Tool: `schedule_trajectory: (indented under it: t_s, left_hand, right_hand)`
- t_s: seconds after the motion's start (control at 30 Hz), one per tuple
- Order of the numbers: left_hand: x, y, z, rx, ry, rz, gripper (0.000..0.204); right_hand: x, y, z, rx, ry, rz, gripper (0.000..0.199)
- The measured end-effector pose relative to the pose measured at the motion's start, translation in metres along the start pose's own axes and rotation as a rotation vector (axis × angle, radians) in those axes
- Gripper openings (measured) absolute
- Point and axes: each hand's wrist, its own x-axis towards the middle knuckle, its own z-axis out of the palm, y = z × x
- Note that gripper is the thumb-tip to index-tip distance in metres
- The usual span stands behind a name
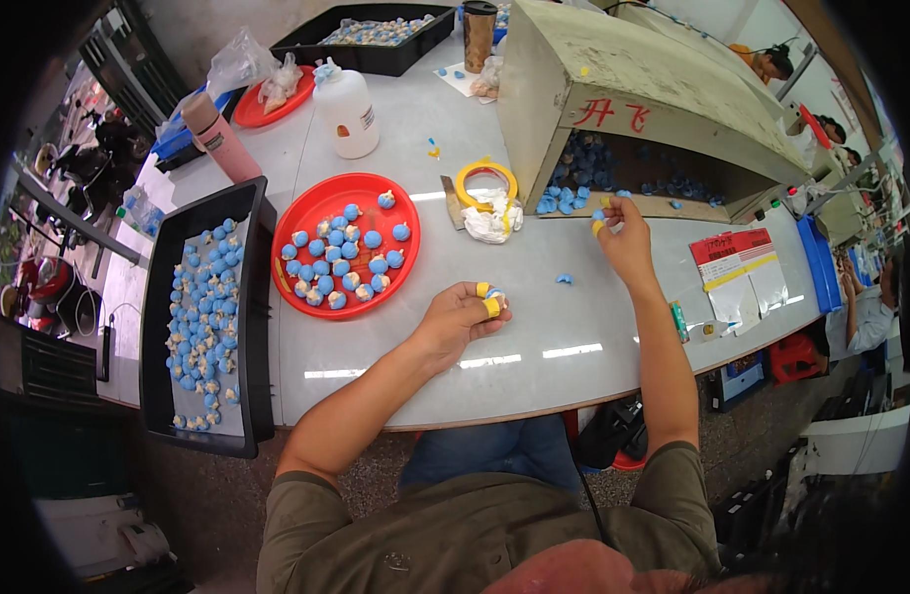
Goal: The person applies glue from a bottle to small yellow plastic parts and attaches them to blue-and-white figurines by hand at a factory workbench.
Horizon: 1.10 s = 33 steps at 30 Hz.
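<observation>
Near the middle of the table, my left hand (pixel 459 322) pinches a small blue and cream piece (pixel 495 295) between thumb and fingers. My right hand (pixel 625 241) is in front of the opening of a beige box-like housing, its fingertips closed on a small blue piece (pixel 599 215). Yellow tape wraps fingertips on both hands. Loose blue pieces (pixel 564 201) lie in the mouth of the housing (pixel 537 109), and one blue shell-like piece (pixel 565 279) rests on the table between my hands. Left of my left hand, a red round tray (pixel 407 265) holds several blue balls with cream tops.
A black tray (pixel 261 327) of similar balls sits at the left edge. Behind are a white bottle (pixel 344 117), a pink flask (pixel 220 139) and another black tray (pixel 415 61). Yellow tape roll (pixel 462 184), crumpled tissue (pixel 486 226) and a red-and-white paper (pixel 737 267) lie around.
</observation>
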Motion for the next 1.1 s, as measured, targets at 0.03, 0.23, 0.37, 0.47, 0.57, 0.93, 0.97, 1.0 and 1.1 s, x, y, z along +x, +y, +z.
schedule_trajectory:
  t_s: [0.03, 0.23, 0.37, 0.47, 0.57, 0.93, 0.97, 1.0, 1.1]
  left_hand:
    - [-0.001, 0.000, 0.000, -0.003, 0.011, 0.017, 0.032]
    - [0.001, -0.005, 0.001, -0.072, 0.021, 0.048, 0.031]
    - [0.003, -0.007, -0.002, -0.053, 0.004, 0.044, 0.031]
    - [0.001, -0.006, -0.001, -0.049, -0.011, 0.044, 0.031]
    - [0.000, -0.005, 0.000, -0.036, 0.006, 0.059, 0.026]
    - [0.004, -0.004, -0.001, -0.217, -0.047, -0.034, 0.021]
    - [0.005, -0.006, -0.001, -0.217, -0.047, -0.033, 0.021]
    - [0.005, -0.007, -0.002, -0.227, -0.070, -0.023, 0.023]
    - [0.005, -0.009, -0.002, -0.240, -0.107, -0.010, 0.026]
  right_hand:
    - [-0.014, -0.023, 0.002, 0.201, -0.074, 0.015, 0.028]
    - [-0.094, -0.084, 0.033, 0.395, -0.309, -0.115, 0.028]
    - [-0.106, -0.079, 0.049, 0.449, -0.299, -0.072, 0.027]
    - [-0.106, -0.074, 0.052, 0.484, -0.318, -0.080, 0.028]
    - [-0.105, -0.068, 0.055, 0.538, -0.325, -0.052, 0.028]
    - [-0.101, -0.063, 0.050, 0.751, -0.398, 0.081, 0.029]
    - [-0.102, -0.062, 0.049, 0.752, -0.404, 0.079, 0.030]
    - [-0.101, -0.062, 0.048, 0.752, -0.407, 0.078, 0.030]
    - [-0.101, -0.064, 0.046, 0.706, -0.456, 0.070, 0.029]
